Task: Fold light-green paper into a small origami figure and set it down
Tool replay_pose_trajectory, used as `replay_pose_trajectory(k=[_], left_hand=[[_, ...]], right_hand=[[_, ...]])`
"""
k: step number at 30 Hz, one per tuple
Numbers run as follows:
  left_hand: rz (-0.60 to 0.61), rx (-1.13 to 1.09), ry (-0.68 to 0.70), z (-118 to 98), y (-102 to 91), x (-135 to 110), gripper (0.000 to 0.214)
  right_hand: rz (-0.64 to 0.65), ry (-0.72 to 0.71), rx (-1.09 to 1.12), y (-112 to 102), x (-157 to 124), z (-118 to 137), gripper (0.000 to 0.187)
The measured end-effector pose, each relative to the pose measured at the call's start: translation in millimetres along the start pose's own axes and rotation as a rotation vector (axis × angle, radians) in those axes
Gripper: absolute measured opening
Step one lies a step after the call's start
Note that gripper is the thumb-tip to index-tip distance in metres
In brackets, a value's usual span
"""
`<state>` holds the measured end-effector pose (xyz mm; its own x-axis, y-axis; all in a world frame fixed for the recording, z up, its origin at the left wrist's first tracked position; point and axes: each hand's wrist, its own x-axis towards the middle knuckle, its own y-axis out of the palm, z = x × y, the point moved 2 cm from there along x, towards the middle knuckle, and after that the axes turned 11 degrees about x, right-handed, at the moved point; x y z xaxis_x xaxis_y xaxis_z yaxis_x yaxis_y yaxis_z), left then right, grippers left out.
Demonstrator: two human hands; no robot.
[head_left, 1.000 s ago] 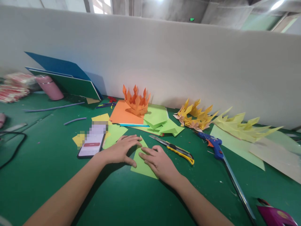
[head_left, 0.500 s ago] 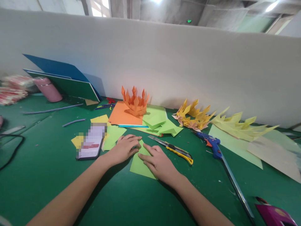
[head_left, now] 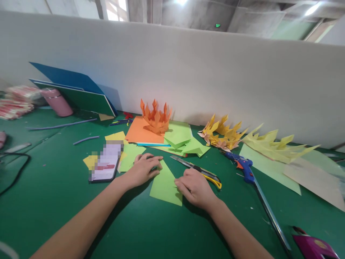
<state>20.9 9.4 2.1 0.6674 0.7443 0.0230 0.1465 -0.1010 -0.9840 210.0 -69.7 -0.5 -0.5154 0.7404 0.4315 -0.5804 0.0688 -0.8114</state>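
Observation:
A light green folded paper lies on the green table in front of me. My left hand rests on its upper left corner, fingers curled and pressing down. At the paper's right edge my right hand has its fingers curled onto the paper. A yellow utility knife with its blade out lies just beyond my right hand.
A phone lies left of my left hand on yellow paper scraps. Behind stand an orange paper crown, orange and green sheets, yellow paper crowns, a blue glue gun, a metal ruler and a white partition.
My right hand slid from the paper's middle to its right edge and curled its fingers. The left hand stayed on the upper left corner.

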Motion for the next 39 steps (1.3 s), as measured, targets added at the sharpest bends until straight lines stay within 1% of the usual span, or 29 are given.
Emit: replay_pose_trajectory(k=[4,7,10,13,14,15,16,18,20,23,26,29,31,33,34,36,39], left_hand=[[-0.024,0.012,0.009,0,1.6,-1,0.013],[-0.083,0.060,0.028,-2,6.1,-3,0.022],[-0.130,0.118,0.078,-5,11.6,-6,0.031],[-0.158,0.144,0.064,-8,12.9,-6,0.033],[-0.170,0.149,0.053,-9,12.0,-6,0.034],[-0.181,0.155,0.046,-9,10.8,-6,0.035],[-0.188,0.165,0.044,-9,9.5,-6,0.038],[-0.187,0.190,0.048,-9,7.2,-6,0.042],[-0.180,0.203,0.049,-7,5.5,-6,0.040],[-0.210,0.153,0.048,-7,3.2,-6,0.036],[-0.245,0.088,0.059,-11,1.4,-5,0.032],[-0.252,0.076,0.050,-16,1.7,-4,0.025],[-0.264,0.082,0.040,-18,2.7,-4,0.022],[-0.283,0.092,0.035,-18,3.3,-4,0.022],[-0.294,0.097,0.037,-19,3.4,-4,0.021],[-0.320,0.106,0.056,-20,2.6,-4,0.018],[-0.366,0.108,0.133,-27,0.4,-6,0.012]], right_hand=[[-0.005,-0.047,0.020,-7,-7,-4,0.051],[-0.001,-0.088,0.020,-9,-5,-2,0.049],[0.007,-0.128,0.012,-7,-3,1,0.048],[0.062,-0.169,0.024,-1,-6,2,0.047],[0.059,-0.163,0.038,0,-8,1,0.047],[0.027,-0.138,0.055,1,-9,-1,0.047],[-0.041,-0.092,0.066,0,-10,-4,0.047],[-0.222,0.023,0.054,-2,-12,-11,0.047],[-0.294,0.104,0.059,-2,-11,-17,0.042],[-0.259,0.165,0.107,1,-8,-20,0.030],[-0.229,0.196,0.120,5,-6,-19,0.029],[-0.239,0.227,0.114,7,-3,-17,0.028],[-0.246,0.248,0.113,9,-1,-17,0.020],[-0.228,0.259,0.127,12,1,-17,0.009],[-0.214,0.260,0.139,13,2,-16,0.007],[-0.204,0.257,0.167,15,4,-15,0.010],[-0.236,0.233,0.180,18,5,-12,0.013]])
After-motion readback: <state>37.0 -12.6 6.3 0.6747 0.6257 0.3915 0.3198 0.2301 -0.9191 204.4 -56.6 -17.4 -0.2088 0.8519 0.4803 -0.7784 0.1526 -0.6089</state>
